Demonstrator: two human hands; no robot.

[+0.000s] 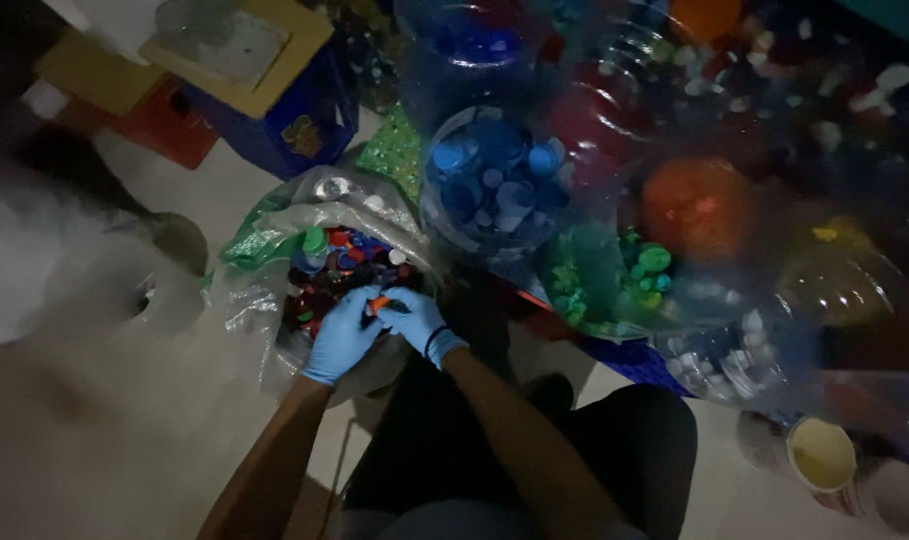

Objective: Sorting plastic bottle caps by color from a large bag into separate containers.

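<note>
Both my hands wear blue gloves and meet over an open plastic bag full of mixed coloured bottle caps. My left hand and my right hand pinch a small orange cap between their fingertips, just above the pile. A dark band circles my right wrist. My dark-trousered knees fill the bottom middle.
Clear plastic containers hold sorted caps: blue ones, green ones, orange ones, white ones. A blue box with a yellow lid stands at the back left. A yellow-lidded jar sits at the lower right. The scene is dim.
</note>
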